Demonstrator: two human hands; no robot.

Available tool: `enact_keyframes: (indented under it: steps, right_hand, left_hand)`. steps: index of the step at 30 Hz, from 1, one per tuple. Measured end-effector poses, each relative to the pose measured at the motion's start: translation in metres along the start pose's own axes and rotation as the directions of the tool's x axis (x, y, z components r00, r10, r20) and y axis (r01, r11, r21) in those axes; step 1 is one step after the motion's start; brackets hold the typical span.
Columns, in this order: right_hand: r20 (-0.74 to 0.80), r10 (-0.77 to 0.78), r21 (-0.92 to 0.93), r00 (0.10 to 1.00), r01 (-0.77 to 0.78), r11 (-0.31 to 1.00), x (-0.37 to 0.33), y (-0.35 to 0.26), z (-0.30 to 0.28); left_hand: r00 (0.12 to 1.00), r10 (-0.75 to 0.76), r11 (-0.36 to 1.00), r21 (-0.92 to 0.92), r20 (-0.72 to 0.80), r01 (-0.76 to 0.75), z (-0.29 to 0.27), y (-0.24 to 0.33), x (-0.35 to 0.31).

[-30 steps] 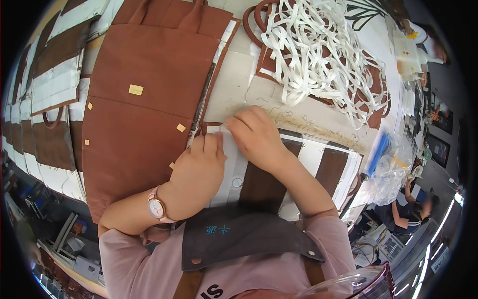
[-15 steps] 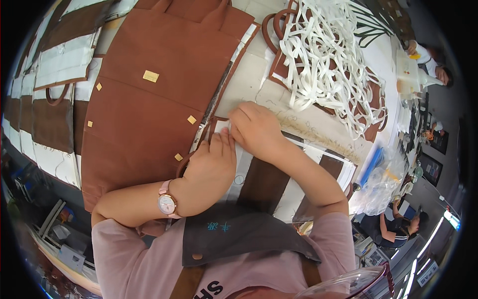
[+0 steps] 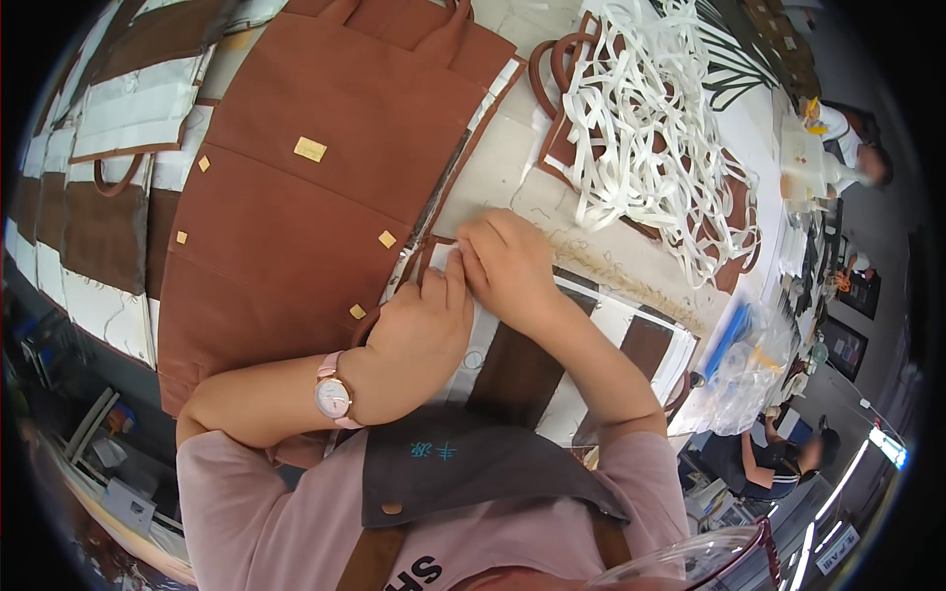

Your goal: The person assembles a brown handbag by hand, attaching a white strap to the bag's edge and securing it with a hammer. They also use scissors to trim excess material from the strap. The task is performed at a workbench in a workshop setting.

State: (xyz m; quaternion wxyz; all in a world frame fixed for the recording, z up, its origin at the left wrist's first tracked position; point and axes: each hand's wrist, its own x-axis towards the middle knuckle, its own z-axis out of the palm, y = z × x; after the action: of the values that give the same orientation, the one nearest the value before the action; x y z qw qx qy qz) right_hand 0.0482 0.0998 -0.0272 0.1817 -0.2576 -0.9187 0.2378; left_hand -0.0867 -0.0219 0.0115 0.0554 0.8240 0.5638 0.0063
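Over the last second the left hand has come up until its fingertips meet those of the right hand, just left of the frame's centre; the work is now gathered at one small spot. Both hands have curled fingers at the upper-left corner of a striped white-and-brown piece, which lies in the middle of the frame, running right beneath the right forearm. The fingers hide the contact, so one cannot tell whether either hand grips it.

Counted: the piece shows two dark stripes. One large reddish-brown bag fills the left-centre, just beside the left hand, with five small gold patches. One pink-strapped watch sits on the left wrist. One heap of white straps, too tangled to count, lies upper right. At least two other people appear along the right edge.
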Motion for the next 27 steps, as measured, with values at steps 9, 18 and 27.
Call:
enact_keyframes:
  steps: [9,18,27]
  right_hand:
    - [-0.051,0.159,0.084,0.986,-0.154,0.984,-0.024,-0.003,-0.012]
    - [-0.066,0.144,0.077,0.987,-0.139,0.987,-0.019,-0.008,-0.006]
    - [-0.095,0.034,0.085,0.995,-0.026,0.996,-0.027,0.0,-0.003]
  left_hand:
    - [0.998,-0.006,1.0,-0.023,-0.068,0.004,0.002,-0.007,0.007]
    - [1.0,-0.015,0.999,-0.038,-0.02,0.014,0.002,-0.011,0.01]
    - [0.999,-0.014,0.995,-0.094,0.037,0.018,-0.006,-0.018,0.012]
